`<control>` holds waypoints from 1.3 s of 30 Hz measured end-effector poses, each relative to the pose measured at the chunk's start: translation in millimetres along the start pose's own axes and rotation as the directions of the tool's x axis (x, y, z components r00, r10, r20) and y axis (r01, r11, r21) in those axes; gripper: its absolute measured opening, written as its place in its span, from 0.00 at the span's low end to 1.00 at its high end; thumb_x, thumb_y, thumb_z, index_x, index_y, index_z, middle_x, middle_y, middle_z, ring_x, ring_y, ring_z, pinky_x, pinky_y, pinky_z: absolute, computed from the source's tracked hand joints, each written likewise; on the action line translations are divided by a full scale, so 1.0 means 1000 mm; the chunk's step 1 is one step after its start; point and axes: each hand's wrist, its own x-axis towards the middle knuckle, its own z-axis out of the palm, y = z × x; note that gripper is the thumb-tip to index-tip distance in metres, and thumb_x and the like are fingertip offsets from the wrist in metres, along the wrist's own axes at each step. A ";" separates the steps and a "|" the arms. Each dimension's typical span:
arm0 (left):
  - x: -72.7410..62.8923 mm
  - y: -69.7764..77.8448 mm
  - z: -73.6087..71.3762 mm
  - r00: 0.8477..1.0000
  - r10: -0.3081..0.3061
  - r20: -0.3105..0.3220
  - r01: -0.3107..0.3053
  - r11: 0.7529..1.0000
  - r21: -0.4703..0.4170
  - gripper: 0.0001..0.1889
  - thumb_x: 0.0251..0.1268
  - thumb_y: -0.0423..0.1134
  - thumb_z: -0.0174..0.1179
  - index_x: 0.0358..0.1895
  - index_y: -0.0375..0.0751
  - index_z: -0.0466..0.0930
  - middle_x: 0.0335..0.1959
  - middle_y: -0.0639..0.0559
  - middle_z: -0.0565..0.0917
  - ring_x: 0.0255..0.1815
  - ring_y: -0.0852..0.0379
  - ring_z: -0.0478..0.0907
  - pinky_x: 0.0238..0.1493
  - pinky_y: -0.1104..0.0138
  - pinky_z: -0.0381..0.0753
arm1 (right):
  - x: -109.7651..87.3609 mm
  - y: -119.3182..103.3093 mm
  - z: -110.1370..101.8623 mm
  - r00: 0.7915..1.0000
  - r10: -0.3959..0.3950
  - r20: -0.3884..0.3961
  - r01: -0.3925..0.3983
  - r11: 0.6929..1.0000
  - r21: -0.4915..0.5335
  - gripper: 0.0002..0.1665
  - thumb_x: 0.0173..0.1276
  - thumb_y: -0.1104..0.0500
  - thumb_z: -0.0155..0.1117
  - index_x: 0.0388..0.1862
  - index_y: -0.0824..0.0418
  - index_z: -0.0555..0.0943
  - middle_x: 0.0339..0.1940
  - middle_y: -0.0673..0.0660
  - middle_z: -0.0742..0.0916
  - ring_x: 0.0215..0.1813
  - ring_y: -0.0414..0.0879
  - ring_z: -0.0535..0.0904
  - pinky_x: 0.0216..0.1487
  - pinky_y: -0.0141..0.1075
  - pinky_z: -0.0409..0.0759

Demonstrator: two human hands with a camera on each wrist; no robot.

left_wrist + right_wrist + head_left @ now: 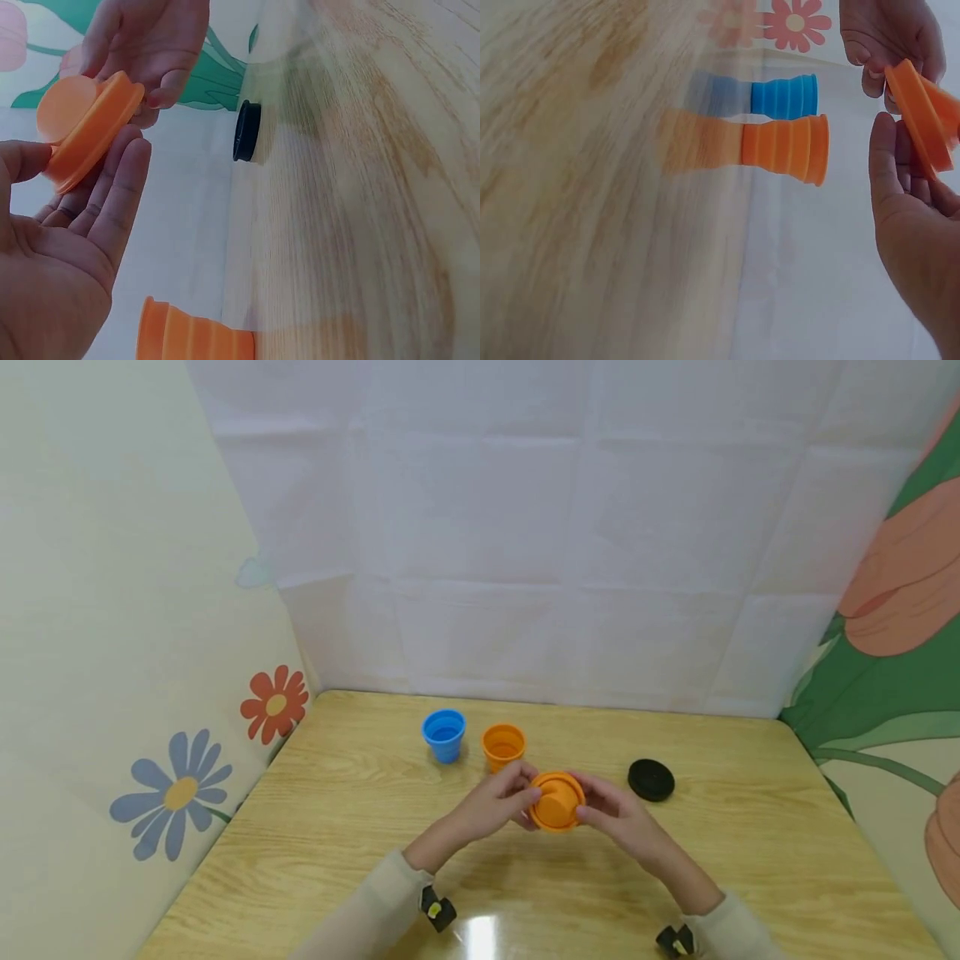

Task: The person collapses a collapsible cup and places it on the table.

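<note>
Both hands hold an orange collapsible cup (557,807) above the table, one at each side. It is mostly folded flat, and its base sticks out tilted toward the head camera. My left hand (501,799) pinches the left rim, its thumb on the near face and fingers behind, as the left wrist view shows. On the opposite rim, my right hand (621,818) grips with thumb and fingers. Just beyond the left hand stands another orange cup (784,148), extended and upright. A blue extended cup (444,737) is to its left.
A round black lid-like disc (651,780) lies on the wooden table (750,827), right of the hands. White cloth (480,527) hangs behind the table's back edge. Flower-printed panels flank both sides.
</note>
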 end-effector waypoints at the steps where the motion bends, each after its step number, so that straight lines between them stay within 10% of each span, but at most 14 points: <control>1: 0.000 0.000 0.000 1.000 -0.002 0.005 0.002 1.000 0.002 0.15 0.81 0.37 0.50 0.63 0.33 0.67 0.43 0.41 0.80 0.38 0.51 0.85 0.45 0.48 0.88 | 0.000 0.001 0.000 1.000 0.007 0.000 -0.007 1.000 -0.003 0.31 0.79 0.63 0.55 0.76 0.73 0.62 0.65 0.75 0.75 0.58 0.40 0.81 0.56 0.35 0.84; 9: 0.000 -0.003 0.001 0.999 0.017 0.039 -0.020 0.996 0.087 0.14 0.80 0.38 0.52 0.61 0.36 0.69 0.46 0.43 0.80 0.40 0.57 0.82 0.40 0.62 0.88 | -0.001 0.001 0.002 0.999 0.042 -0.024 -0.043 0.998 -0.052 0.27 0.79 0.61 0.57 0.72 0.70 0.69 0.63 0.70 0.78 0.56 0.41 0.81 0.53 0.35 0.84; 39: 0.003 -0.008 0.013 1.000 -0.027 0.000 0.027 0.994 0.105 0.07 0.75 0.30 0.57 0.51 0.35 0.73 0.38 0.47 0.79 0.33 0.57 0.82 0.32 0.62 0.89 | 0.005 0.003 0.010 0.991 0.079 -0.113 -0.102 0.970 -0.221 0.19 0.76 0.61 0.61 0.60 0.71 0.79 0.48 0.66 0.86 0.42 0.41 0.83 0.39 0.35 0.86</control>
